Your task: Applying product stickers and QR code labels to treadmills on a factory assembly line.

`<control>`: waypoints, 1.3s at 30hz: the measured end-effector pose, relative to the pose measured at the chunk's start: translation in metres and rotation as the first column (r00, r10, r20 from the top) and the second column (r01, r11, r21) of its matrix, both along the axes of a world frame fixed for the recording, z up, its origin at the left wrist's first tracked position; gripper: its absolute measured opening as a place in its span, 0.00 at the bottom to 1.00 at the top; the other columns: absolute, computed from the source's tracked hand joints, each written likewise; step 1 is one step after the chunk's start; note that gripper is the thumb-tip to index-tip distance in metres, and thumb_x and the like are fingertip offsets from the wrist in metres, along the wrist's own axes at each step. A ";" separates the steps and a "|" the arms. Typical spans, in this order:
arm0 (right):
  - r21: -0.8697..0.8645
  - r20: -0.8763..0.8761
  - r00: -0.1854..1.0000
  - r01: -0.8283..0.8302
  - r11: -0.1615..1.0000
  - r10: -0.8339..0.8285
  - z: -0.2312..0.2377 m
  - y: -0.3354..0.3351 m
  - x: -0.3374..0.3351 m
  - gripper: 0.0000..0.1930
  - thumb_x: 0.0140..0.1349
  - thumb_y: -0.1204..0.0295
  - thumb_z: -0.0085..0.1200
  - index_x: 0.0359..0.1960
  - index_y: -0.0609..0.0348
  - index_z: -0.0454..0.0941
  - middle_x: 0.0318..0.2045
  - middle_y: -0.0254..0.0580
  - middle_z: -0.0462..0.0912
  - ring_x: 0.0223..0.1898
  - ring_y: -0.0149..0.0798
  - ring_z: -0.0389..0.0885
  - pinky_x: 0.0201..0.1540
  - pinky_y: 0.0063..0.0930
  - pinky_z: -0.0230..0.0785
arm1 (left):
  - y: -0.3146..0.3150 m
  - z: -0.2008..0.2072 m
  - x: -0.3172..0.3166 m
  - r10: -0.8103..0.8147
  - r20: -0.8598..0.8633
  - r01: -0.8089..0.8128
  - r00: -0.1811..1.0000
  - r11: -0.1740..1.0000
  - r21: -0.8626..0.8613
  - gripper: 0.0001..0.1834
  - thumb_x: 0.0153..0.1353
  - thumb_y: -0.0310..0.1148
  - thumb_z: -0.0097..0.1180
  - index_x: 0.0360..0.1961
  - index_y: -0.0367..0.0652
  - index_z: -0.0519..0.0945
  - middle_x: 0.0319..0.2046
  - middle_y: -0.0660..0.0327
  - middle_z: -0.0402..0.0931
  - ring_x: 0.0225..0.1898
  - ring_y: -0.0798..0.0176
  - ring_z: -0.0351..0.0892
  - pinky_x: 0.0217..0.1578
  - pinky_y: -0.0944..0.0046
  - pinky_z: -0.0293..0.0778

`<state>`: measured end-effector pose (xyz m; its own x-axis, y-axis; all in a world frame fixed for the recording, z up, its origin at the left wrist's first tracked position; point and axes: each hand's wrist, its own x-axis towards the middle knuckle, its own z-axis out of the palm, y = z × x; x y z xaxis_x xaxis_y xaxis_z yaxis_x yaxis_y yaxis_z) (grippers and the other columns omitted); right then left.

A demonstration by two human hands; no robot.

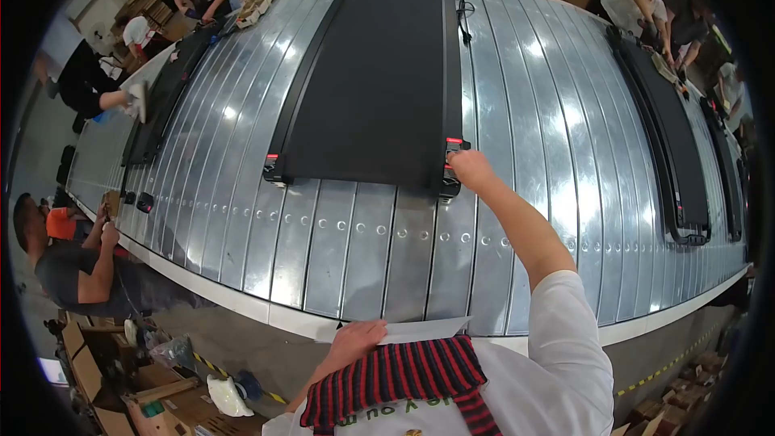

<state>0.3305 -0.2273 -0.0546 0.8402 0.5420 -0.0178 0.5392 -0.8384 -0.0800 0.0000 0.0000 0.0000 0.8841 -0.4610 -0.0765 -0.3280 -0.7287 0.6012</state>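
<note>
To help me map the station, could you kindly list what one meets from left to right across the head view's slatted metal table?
Long black panel → broad black rectangular deck → person's bare right hand → long black framed panel → narrow black frame.

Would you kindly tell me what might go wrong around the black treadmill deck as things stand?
The right hand touches the corner fitting of the black treadmill deck; it might get pinched if the deck shifts. The black cord lies beside the deck's far end and could snag. The white sheet by the left hand is at the near edge and might slip off.
</note>
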 end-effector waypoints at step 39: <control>-0.216 0.236 0.960 -0.101 0.971 0.152 -0.022 0.006 0.009 0.03 0.49 0.72 0.44 0.25 0.57 0.67 0.23 0.41 0.74 0.24 0.39 0.76 0.24 0.30 0.69 | 0.042 -0.025 0.040 -0.029 -0.031 0.027 0.999 0.998 -0.065 0.07 0.47 0.29 0.44 0.30 0.44 0.66 0.30 0.59 0.69 0.35 0.56 0.71 0.36 0.60 0.66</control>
